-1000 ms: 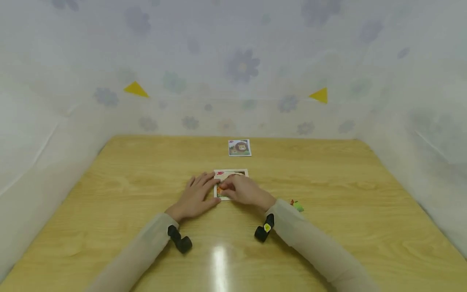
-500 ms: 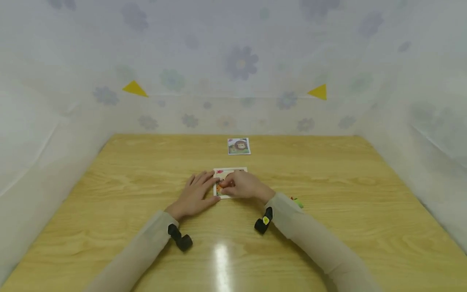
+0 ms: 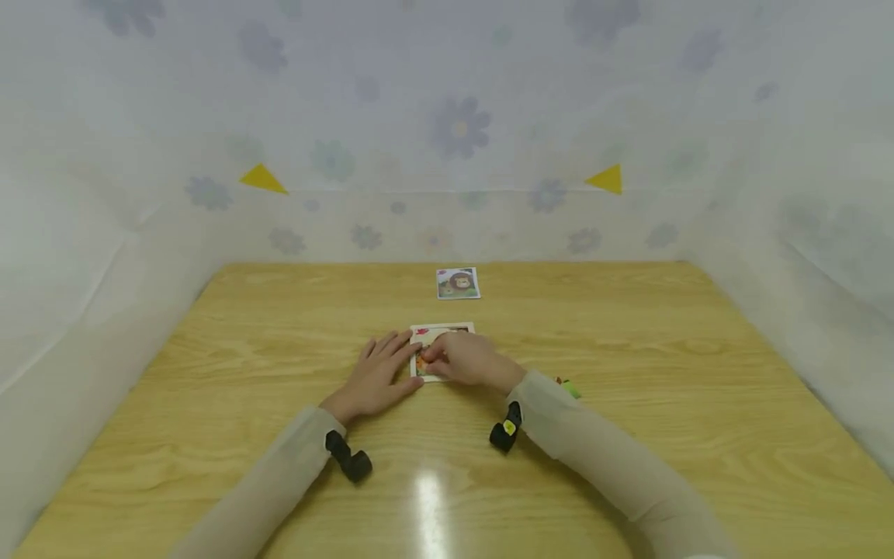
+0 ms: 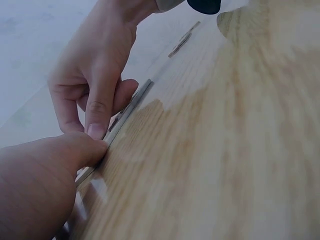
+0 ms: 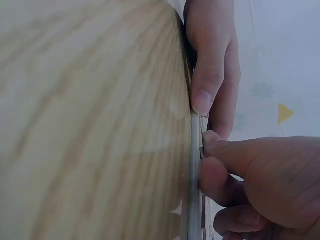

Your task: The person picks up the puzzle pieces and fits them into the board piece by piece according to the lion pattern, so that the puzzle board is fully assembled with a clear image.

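Observation:
A small framed picture puzzle (image 3: 414, 369) lies flat on the table, its right part covered by my right hand (image 3: 471, 361). The fingers of that hand are curled, and thumb and forefinger pinch a thin puzzle piece low over the picture; the piece is mostly hidden. My left hand (image 3: 375, 379) lies with fingers spread at the puzzle's left side, fingertips and thumb touching its frame. In the right wrist view the puzzle board (image 5: 194, 175) appears edge-on, with the left thumb (image 5: 203, 100) on its rim.
Farther back on the table (image 3: 279, 310) lies a square lion picture card (image 3: 458, 284). A small green and red piece (image 3: 570, 389) sits beside the right forearm, partly hidden by the sleeve. Flower-patterned white sheets (image 3: 461, 128) enclose the back and sides.
The right forearm has shifted slightly, covering more of the green and red piece. Both hands otherwise stay at the puzzle; the head view tilts a little.

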Motion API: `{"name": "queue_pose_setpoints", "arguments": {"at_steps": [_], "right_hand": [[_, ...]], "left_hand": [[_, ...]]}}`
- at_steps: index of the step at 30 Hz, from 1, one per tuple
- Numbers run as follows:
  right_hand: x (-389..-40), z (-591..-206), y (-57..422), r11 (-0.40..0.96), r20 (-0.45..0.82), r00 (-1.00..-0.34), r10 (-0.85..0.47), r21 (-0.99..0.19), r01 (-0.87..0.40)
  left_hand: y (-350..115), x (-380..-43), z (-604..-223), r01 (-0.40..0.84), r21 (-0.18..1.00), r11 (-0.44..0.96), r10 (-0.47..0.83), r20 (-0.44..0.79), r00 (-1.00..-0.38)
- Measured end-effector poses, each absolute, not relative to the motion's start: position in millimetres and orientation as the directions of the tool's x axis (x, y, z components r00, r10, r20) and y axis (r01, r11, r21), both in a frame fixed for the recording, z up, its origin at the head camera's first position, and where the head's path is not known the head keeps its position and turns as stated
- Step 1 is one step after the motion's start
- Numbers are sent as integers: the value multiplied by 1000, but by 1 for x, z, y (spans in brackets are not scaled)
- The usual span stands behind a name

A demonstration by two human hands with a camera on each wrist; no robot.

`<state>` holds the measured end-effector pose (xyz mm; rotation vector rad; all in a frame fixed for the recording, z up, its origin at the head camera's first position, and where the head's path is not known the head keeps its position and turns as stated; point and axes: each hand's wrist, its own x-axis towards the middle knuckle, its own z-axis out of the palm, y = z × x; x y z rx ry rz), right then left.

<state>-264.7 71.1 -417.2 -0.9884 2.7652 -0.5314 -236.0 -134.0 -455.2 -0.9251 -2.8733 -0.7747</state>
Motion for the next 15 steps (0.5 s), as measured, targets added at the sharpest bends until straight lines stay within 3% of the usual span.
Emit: {"name": "queue_pose_setpoints", "arguments": {"at_steps": [8,15], "right_hand": [[-264,-416,69,704,-40,-729,-684,-301,-644],[-265,-422,94,610,14,-698,-716,-472,-636]], "left_hand": [[-137,-238,-458,554,455,697,541,173,-823],[-133,-239,-459,553,437,709,541,166,-825]]}}
